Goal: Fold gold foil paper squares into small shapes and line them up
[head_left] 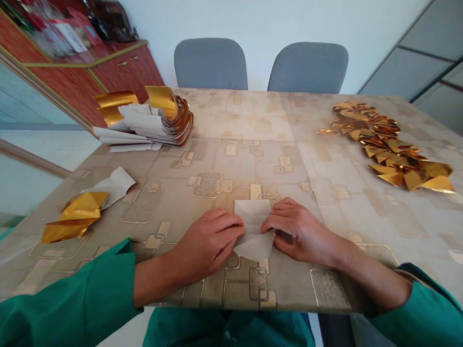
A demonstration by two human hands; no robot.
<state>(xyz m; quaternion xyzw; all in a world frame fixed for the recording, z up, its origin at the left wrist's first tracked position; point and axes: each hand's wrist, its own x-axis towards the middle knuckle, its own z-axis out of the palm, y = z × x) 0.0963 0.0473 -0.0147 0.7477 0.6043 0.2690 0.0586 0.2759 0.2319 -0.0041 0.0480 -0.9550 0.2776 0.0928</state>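
A sheet of paper (253, 217), pale side up and creased across, lies near the table's front edge between my hands. Its lower part is folded at a slant. My left hand (213, 238) rests on its left side with the fingers pressed together. On the right side, my right hand (298, 231) pinches the paper's edge between thumb and curled fingers. The fingertips partly cover the paper on both sides.
A thick bent stack of gold-and-white paper (155, 120) stands at the back left. Folded gold pieces (390, 144) are heaped in a row at the right. Loose gold paper (77, 217) lies at the left. Two grey chairs (211, 65) stand behind the patterned table (173, 168).
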